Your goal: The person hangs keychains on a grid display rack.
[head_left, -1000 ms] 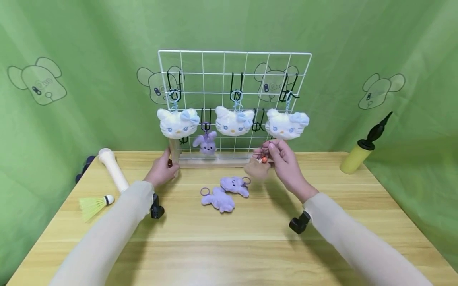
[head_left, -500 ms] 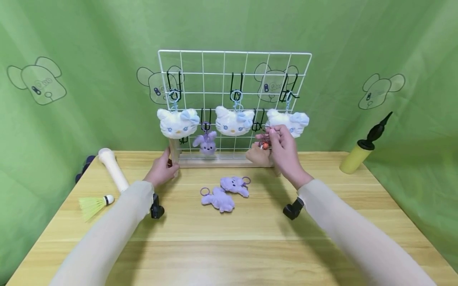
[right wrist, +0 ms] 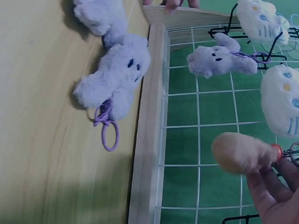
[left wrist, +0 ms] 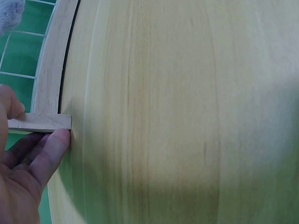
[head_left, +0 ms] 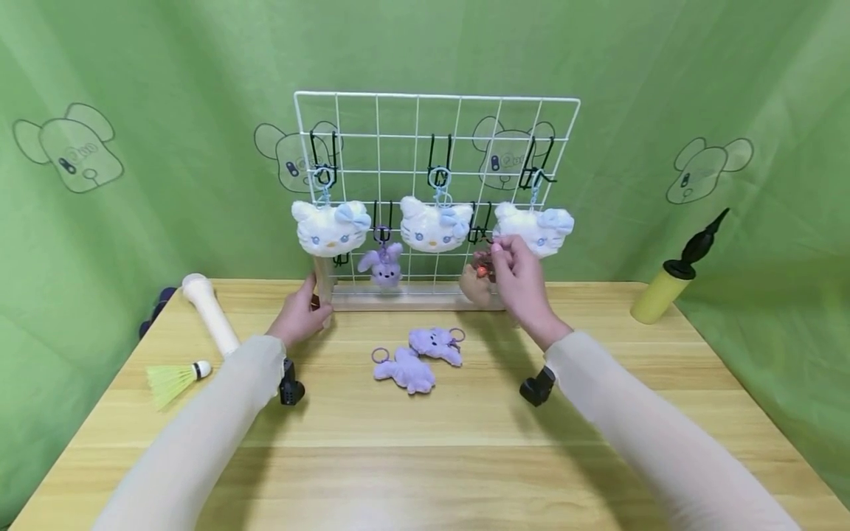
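My left hand (head_left: 296, 318) grips the wooden side foot (left wrist: 46, 122) of a white wire grid rack (head_left: 436, 96). In my right hand (head_left: 523, 284) is a tan plush keychain (right wrist: 240, 151) with a red-orange bell (head_left: 482, 271); thumb and fingers pinch it near its ring. The ring itself is mostly hidden by the fingers in the head view. Just above them, a black hook (head_left: 478, 234) hangs on the grid. The right-hand white cat plush (head_left: 531, 225) is partly covered by this hand. A purple bunny plush (head_left: 383, 265) hangs from another hook.
More white cat plushes (head_left: 330, 228) hang on the upper hooks. Two purple plush keychains (head_left: 412, 369) lie on the table before the rack. At left are a white rod (head_left: 211, 313) and a yellow shuttlecock (head_left: 175, 382); a yellow-and-black pump (head_left: 664, 291) stands right.
My right hand has risen with the tan plush keychain, then shifted slightly left toward the black hook. The left hand keeps its hold on the rack's foot.
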`<move>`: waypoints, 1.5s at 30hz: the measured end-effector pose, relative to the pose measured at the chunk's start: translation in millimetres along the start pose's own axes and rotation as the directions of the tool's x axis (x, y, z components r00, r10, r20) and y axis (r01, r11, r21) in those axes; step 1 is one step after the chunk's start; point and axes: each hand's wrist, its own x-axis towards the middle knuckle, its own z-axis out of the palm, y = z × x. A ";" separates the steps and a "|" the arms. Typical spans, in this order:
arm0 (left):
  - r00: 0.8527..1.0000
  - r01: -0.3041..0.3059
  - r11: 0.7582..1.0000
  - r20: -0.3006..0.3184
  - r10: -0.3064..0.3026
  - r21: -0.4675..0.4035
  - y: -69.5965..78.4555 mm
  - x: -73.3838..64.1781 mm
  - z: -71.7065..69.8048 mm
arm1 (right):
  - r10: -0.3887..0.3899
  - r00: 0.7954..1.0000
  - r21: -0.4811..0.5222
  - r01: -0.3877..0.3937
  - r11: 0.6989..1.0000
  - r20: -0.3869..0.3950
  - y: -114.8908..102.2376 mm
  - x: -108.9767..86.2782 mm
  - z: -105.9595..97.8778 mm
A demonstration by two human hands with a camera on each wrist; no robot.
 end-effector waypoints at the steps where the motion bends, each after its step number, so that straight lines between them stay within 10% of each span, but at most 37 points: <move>1: 1.000 -0.002 1.000 0.000 0.002 0.002 -0.2 0.2 -0.2 | -0.002 1.000 -0.006 0.002 1.000 0.002 0.6 -1.2 0.0; 18: 1.000 -0.004 1.000 -0.005 0.004 0.014 -3.3 1.1 -0.9 | -0.003 0.994 -0.099 0.014 0.995 0.109 31.6 -38.7 3.7; 45: 1.000 0.003 1.000 -0.003 -0.003 0.010 -1.9 1.4 0.2 | 0.052 0.907 -0.307 0.088 0.948 0.419 86.1 -35.1 28.3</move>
